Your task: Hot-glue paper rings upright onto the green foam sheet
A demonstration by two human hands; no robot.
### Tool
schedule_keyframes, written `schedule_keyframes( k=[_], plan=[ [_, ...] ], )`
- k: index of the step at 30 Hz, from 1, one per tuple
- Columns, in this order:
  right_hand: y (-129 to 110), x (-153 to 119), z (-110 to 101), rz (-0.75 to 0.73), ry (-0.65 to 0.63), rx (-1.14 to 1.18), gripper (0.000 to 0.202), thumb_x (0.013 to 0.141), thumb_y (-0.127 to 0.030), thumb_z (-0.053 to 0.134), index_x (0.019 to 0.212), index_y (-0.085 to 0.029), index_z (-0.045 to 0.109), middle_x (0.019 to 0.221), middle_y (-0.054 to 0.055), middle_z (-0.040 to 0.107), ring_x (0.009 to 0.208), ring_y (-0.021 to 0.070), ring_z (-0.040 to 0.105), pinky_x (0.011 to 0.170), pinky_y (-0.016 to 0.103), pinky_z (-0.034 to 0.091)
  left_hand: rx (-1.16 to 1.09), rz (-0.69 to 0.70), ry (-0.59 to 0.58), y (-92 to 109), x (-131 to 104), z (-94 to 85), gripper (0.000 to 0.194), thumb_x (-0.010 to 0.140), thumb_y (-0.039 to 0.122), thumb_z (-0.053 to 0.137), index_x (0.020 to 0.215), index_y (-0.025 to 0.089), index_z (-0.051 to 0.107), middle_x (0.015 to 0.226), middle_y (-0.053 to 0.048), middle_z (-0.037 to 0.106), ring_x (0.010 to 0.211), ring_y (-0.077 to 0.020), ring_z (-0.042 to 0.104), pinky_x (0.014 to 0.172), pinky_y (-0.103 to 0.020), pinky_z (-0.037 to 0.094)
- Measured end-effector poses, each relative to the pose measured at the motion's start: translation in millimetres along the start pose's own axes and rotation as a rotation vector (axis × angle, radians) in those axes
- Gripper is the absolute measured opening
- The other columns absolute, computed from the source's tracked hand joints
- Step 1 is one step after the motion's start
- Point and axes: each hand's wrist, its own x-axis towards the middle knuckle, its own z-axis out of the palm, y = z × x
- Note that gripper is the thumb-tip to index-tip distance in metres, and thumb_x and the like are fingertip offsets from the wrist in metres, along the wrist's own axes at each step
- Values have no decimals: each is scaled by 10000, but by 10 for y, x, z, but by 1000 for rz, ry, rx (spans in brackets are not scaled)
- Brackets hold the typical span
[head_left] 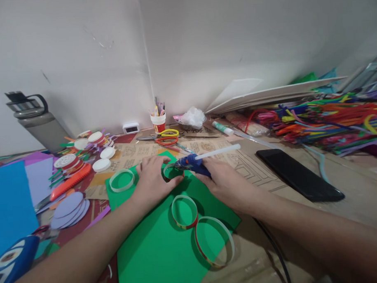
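A green sheet (pixel 155 250) lies on the table under my hands. My left hand (pixel 154 175) holds a small paper ring (pixel 169 178) against the sheet, fingers curved round it. In my right hand (pixel 216 177) is a blue glue gun (pixel 192 164) with a white glue stick (pixel 221 150) out of its back; its nozzle points into the ring. Other rings rest nearby: one (pixel 122 191) at the sheet's upper left, one (pixel 196 221) below my hands, and a larger one (pixel 232 243) partly past the sheet's right edge.
A black phone (pixel 297 175) lies right of my right hand. Scissors (pixel 166 138) and a pen cup (pixel 158 122) stand behind. Purple discs (pixel 69 209), an orange cutter (pixel 70 180) and a grey bottle (pixel 42 126) are left. Pipe cleaners (pixel 326 120) fill the right; a cable (pixel 277 247) runs below.
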Motion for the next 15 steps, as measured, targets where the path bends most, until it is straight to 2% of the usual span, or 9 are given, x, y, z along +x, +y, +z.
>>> schedule_keyframes(
  k=[8,15],
  plan=[
    [-65,-7,-21,-10,18,-15,247,932,-265,509,1137,-216,637,1000,100,713,955,274,651,804,384,490,-20,9,-42,16,-5,-4,453,772,549,700,1093,241,618,1172,-65,661,1153,-310,503,973,-471,331],
    [-67,-5,28,-25,-3,-72,271,931,-263,510,1170,-208,627,1091,117,699,1055,289,638,857,392,489,-27,-2,-37,10,-5,18,443,752,544,710,1069,246,629,1152,-52,666,1156,-317,510,942,-462,356]
  ],
)
